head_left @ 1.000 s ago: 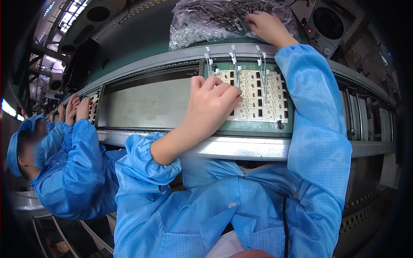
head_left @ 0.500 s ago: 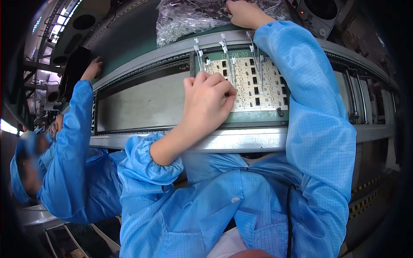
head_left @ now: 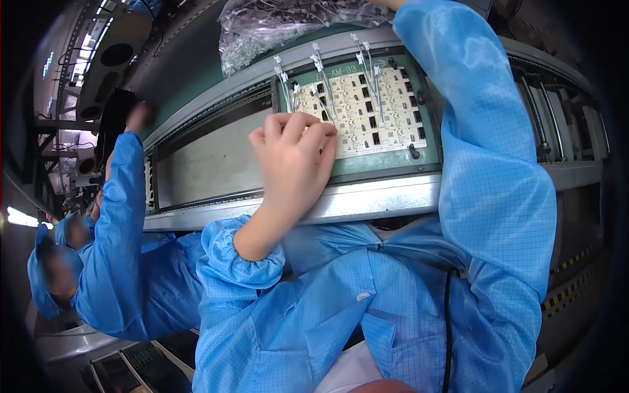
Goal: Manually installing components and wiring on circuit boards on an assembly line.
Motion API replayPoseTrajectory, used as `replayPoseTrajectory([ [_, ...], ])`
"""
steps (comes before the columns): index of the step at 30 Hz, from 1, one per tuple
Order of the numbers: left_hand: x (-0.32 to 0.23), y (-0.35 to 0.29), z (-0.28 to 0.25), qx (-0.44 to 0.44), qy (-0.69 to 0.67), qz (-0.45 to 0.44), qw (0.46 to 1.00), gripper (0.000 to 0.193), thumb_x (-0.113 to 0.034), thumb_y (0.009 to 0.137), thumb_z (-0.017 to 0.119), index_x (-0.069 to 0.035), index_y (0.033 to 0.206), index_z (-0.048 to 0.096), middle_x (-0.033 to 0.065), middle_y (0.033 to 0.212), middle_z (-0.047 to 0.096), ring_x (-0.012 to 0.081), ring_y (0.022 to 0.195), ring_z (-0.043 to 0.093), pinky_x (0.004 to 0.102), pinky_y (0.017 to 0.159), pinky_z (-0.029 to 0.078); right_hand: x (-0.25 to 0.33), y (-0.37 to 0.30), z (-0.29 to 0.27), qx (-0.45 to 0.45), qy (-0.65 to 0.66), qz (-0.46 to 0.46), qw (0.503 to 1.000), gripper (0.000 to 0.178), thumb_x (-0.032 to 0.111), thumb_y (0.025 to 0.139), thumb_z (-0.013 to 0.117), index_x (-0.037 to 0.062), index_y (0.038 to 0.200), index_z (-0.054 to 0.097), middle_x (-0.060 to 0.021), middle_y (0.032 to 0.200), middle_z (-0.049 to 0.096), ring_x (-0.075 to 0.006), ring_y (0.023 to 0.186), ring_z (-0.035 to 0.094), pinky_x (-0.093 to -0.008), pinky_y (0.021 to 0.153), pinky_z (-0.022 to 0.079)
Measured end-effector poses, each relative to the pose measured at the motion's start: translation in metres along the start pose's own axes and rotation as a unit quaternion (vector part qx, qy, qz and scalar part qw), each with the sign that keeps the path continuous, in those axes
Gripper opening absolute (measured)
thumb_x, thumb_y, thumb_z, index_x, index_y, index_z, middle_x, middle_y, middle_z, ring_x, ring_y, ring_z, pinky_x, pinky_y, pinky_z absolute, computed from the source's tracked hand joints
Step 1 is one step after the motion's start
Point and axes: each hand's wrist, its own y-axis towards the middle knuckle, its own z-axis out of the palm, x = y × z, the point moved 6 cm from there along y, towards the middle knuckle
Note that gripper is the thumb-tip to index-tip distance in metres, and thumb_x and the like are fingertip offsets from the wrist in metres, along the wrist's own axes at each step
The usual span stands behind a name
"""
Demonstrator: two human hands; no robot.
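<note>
My left hand is bent over the left side of a panel of cream circuit boards, its fingers curled together at the boards. Whatever lies between the fingertips is hidden under the hand. The panel sits in a green carrier and has rows of small black parts. Several thin grey cables with white plugs rise from it and lean over the carrier's far edge. My right hand is at the top edge, beside a clear plastic bag of cables; its fingers are out of the picture.
A metal conveyor rail runs along the near side, and another along the far side. A grey plate lies left of the carrier. At the left, a co-worker in a blue sleeve reaches over the line.
The whole view has shifted, with boards and bag now higher and further left. My left hand stays curled at the boards. My right hand has mostly passed out at the top.
</note>
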Motion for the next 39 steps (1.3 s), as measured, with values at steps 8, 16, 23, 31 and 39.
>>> replayPoseTrajectory([
  [8, 0.012, 0.003, 0.02, 0.083, -0.059, -0.058, 0.993, 0.007, -0.012, 0.077, 0.076, -0.014, 0.082, 0.072, -0.0017, 0.089, 0.063, 0.0249, 0.096, 0.054, 0.0419, 0.085, 0.035, 0.036, -0.021, 0.003, 0.022, -0.041, -0.134, 0.99, 0.021, 0.008, 0.079, 0.059, 0.0023, 0.094, 0.072, -0.0244, 0.096, 0.07, -0.0416, 0.095, 0.067, -0.0498, 0.083, 0.053],
  [16, 0.016, 0.009, 0.014, 0.12, -0.089, -0.079, 0.986, 0.008, -0.012, 0.076, 0.077, -0.015, 0.084, 0.075, -0.0035, 0.088, 0.065, 0.0241, 0.097, 0.053, 0.04, 0.085, 0.034, 0.068, -0.049, 0.028, 0.142, 0.036, -0.232, 0.962, 0.017, 0.009, 0.078, 0.061, 0.0064, 0.09, 0.073, -0.0193, 0.092, 0.072, -0.039, 0.092, 0.069, -0.0473, 0.081, 0.054],
  [23, 0.015, 0.016, 0.013, 0.128, -0.089, -0.074, 0.985, 0.009, -0.011, 0.077, 0.076, -0.015, 0.085, 0.076, -0.0042, 0.089, 0.066, 0.0236, 0.099, 0.054, 0.0404, 0.086, 0.035, 0.072, -0.026, -0.009, 0.116, 0.153, -0.159, 0.968, 0.019, 0.011, 0.081, 0.06, 0.0034, 0.089, 0.076, -0.0203, 0.088, 0.073, -0.0351, 0.086, 0.071, -0.0422, 0.078, 0.054],
  [31, 0.007, 0.021, 0.002, 0.113, -0.04, -0.052, 0.991, 0.011, -0.01, 0.075, 0.076, -0.015, 0.084, 0.075, -0.005, 0.09, 0.065, 0.0233, 0.1, 0.054, 0.0409, 0.087, 0.035, 0.061, -0.023, -0.069, 0.016, 0.27, -0.058, 0.961, 0.021, 0.015, 0.09, 0.064, -0.0018, 0.098, 0.074, -0.0112, 0.081, 0.072, -0.0178, 0.072, 0.066, -0.0307, 0.067, 0.051],
  [39, 0.002, 0.022, -0.005, 0.114, -0.054, -0.015, 0.992, 0.008, -0.011, 0.074, 0.074, -0.013, 0.082, 0.074, -0.0015, 0.094, 0.065, 0.0258, 0.102, 0.054, 0.0425, 0.086, 0.036, 0.048, -0.077, -0.122, 0.049, 0.378, -0.063, 0.923, 0.015, 0.01, 0.095, 0.063, -0.0031, 0.099, 0.07, -0.006, 0.083, 0.07, -0.0115, 0.075, 0.064, -0.0253, 0.069, 0.051],
])
